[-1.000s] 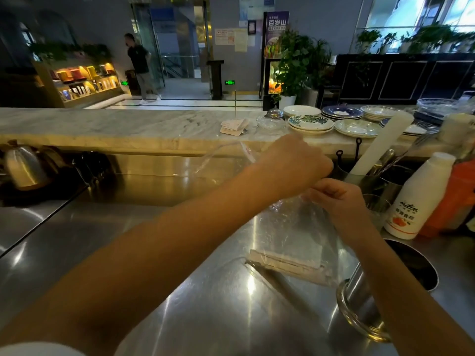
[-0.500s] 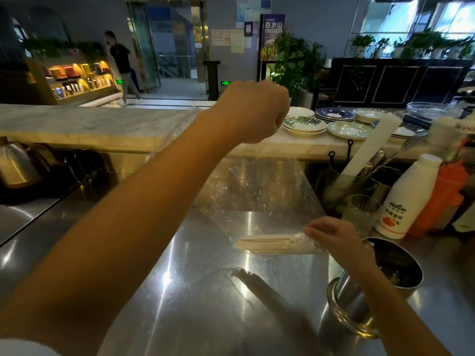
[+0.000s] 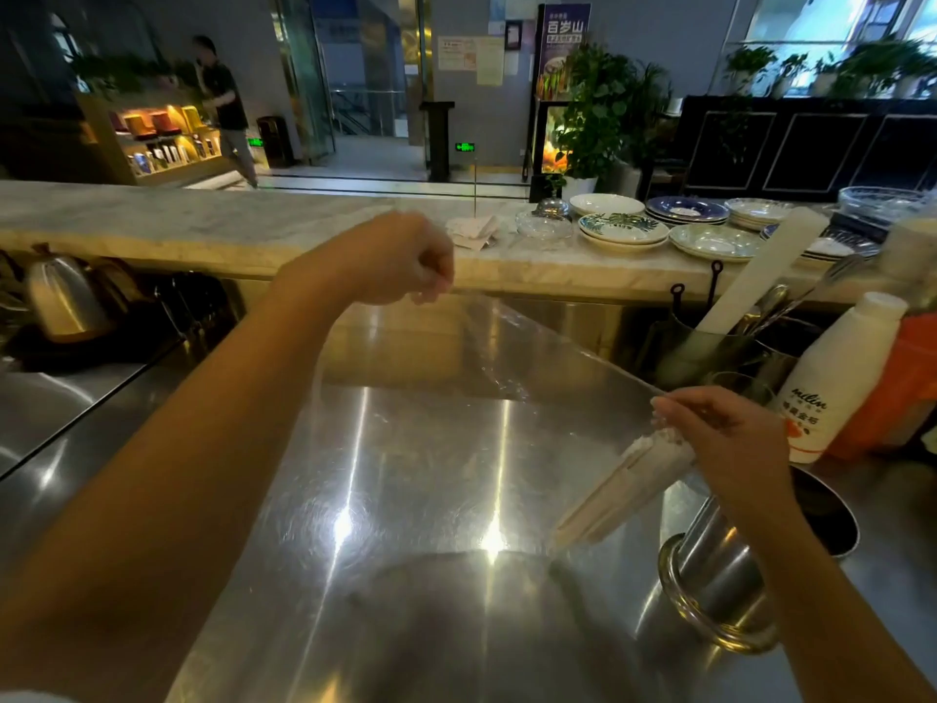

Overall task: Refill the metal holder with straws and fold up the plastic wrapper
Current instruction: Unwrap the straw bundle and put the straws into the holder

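A clear plastic wrapper (image 3: 476, 367) is stretched in the air over the steel counter. My left hand (image 3: 405, 258) pinches its upper corner, raised near the marble ledge. My right hand (image 3: 720, 428) grips the wrapper's lower right end, where a small bundle of paper-wrapped straws (image 3: 618, 494) lies inside, slanting down to the left. The metal holder (image 3: 720, 575) lies tilted on the counter under my right forearm, its dark mouth facing right and partly hidden by the arm.
A white bottle (image 3: 836, 378) and an orange container (image 3: 907, 388) stand at the right. Metal cups with utensils and a white roll (image 3: 760, 271) stand behind them. Plates (image 3: 710, 241) are stacked on the marble ledge. A kettle (image 3: 61, 296) sits at the left. A person (image 3: 225, 104) walks far behind.
My left hand rose with the wrapper's corner, then dropped a little. My right hand slid to the right end, and the straw bundle tipped from level to slanting.
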### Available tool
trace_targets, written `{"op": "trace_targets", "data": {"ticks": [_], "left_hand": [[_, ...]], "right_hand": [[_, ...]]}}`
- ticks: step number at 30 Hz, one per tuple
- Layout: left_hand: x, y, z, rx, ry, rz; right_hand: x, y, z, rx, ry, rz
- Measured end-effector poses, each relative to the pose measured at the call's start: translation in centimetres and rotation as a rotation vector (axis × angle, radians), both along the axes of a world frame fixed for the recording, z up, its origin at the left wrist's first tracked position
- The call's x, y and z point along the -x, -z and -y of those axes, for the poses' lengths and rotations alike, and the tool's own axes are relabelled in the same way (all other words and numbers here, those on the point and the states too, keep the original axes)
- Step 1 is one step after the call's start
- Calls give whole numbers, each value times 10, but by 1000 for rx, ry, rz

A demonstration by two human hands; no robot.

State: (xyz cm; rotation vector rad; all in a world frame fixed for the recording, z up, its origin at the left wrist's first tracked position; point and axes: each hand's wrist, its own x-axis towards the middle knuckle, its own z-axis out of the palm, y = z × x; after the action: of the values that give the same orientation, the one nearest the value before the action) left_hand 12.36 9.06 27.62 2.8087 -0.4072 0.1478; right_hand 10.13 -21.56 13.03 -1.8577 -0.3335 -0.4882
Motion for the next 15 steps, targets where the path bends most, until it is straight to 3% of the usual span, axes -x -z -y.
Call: {"op": "trace_targets", "data": {"ticks": [5, 11, 15], "left_hand": [[-2, 37, -24, -3, -74, -117], [1, 55, -32, 39, -80, 58], [2, 66, -34, -13, -78, -22]], "right_hand": [[2, -6, -10, 92, -77, -24], [2, -24, -12, 150, -72, 246], [-7, -19, -9, 280, -99, 66]]}}
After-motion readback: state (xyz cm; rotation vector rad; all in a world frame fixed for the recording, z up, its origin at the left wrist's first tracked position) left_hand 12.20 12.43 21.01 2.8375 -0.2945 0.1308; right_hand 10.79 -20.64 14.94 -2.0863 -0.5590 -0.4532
